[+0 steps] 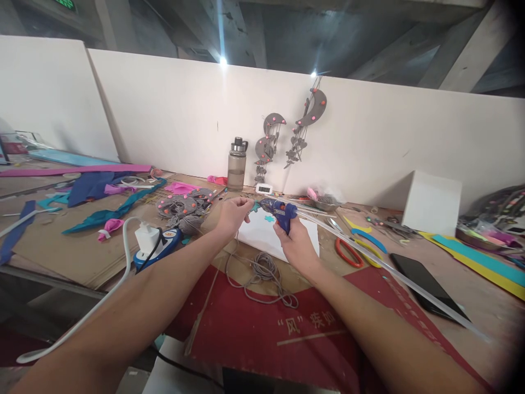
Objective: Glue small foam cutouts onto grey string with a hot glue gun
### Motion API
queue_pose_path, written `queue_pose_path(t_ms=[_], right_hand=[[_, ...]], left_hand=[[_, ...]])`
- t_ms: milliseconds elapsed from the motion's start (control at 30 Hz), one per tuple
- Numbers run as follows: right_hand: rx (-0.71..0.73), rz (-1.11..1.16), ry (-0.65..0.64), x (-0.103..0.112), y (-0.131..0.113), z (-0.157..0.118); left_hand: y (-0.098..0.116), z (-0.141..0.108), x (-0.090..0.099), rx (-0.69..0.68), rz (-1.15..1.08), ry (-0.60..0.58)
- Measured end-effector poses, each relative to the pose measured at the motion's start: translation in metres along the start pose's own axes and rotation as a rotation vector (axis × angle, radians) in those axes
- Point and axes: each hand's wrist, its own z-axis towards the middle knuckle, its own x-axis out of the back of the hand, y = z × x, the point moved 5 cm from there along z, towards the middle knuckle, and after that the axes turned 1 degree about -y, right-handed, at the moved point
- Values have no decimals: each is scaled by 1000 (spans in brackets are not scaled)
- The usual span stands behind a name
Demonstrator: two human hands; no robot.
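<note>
My right hand (298, 244) is wrapped round the handle of a blue hot glue gun (283, 210), its nozzle pointing left. A long clear glue stick (381, 265) runs from behind it toward the lower right. Pinched in my left hand (235, 216) is a small teal cut-out (255, 207), right at the nozzle; whether the two touch I cannot tell. Below them a second teal flower-shaped cut-out (269, 218) lies on a white sheet (262, 239). A loose coil of grey cord (264, 267) rests on the cardboard nearer me, one strand leading up toward my left hand.
Orange-and-yellow scissors (348, 253) and a black phone (426, 284) lie to the right. On the left stand a white plug (146, 238) on a blue power strip (164, 249) and grey yarn pieces (184, 205). A water bottle (237, 167) stands behind, near grey moon hangings (314, 109) on the white panel.
</note>
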Motion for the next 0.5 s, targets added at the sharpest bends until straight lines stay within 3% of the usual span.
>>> queue_pose_path(t_ms=[500], right_hand=[[12,30,55,5,1,1]], left_hand=[[-10,6,-2,-30,5,-9]])
